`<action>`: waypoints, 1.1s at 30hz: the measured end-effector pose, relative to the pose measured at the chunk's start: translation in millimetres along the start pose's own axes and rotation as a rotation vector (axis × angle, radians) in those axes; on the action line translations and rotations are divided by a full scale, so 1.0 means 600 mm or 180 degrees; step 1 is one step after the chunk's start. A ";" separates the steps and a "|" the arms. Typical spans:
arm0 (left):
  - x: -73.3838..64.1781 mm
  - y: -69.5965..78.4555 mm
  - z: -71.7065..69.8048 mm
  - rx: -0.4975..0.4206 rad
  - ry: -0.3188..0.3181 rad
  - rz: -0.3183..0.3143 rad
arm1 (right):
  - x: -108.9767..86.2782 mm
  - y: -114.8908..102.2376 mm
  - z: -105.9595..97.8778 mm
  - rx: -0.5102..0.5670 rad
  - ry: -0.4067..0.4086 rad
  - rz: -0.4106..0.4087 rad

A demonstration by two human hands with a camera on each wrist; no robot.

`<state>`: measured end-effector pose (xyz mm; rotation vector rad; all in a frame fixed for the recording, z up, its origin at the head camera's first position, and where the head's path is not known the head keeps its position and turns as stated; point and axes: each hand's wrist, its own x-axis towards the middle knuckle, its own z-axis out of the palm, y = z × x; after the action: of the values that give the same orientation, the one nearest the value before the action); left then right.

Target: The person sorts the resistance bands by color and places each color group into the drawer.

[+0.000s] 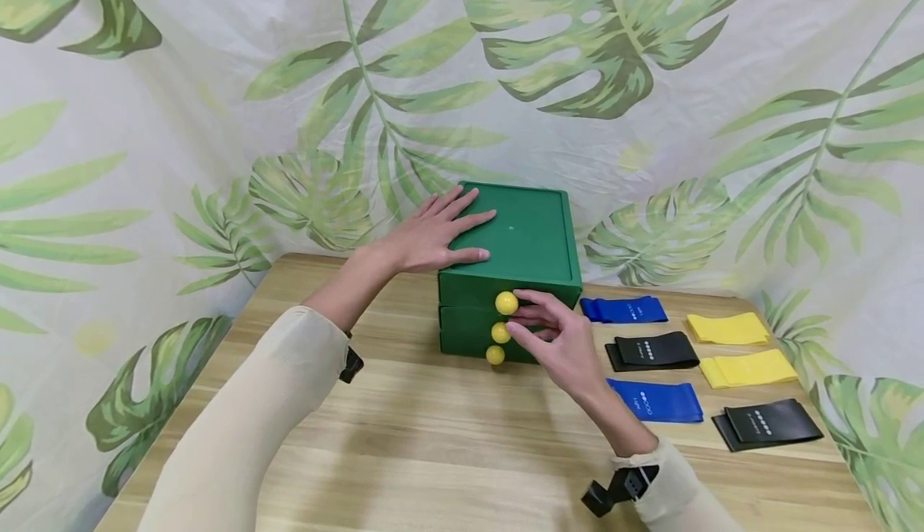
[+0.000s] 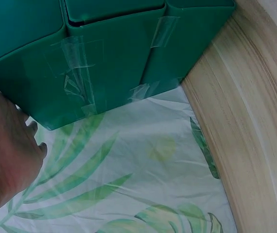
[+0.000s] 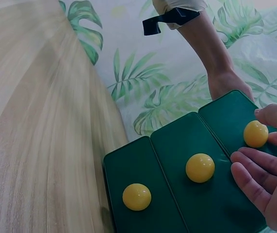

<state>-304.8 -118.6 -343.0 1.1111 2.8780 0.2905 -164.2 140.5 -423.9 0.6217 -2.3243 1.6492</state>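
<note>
Green boxy drawers (image 3: 201,201), glossy spherical knobs (image 3: 200,168), splayed left hand (image 1: 433,240)

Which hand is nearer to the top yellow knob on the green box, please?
Right. The right hand has its fingertips right at the top yellow knob; the left hand rests on the left side of the green box's top, farther away.

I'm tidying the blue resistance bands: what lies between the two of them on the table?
A folded black resistance band lies between the far blue resistance band and the near blue resistance band, as the head view shows.
</note>
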 end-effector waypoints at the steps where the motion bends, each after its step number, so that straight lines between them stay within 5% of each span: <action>1: 0.000 0.000 0.000 0.0006 0.0001 -0.0002 | 0.001 0.000 0.001 0.0003 0.0012 0.0000; 24: 0.004 0.002 0.003 -0.0047 0.0060 0.0009 | 0.015 0.005 0.021 0.0144 0.0441 -0.0090; 33: 0.001 0.001 0.006 -0.0040 0.0060 -0.0009 | -0.003 -0.006 0.023 0.0157 0.0373 -0.0045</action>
<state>-304.4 -117.4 -346.2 1.1084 2.8896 0.3202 -160.4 126.9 -426.6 0.5346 -2.1987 1.6938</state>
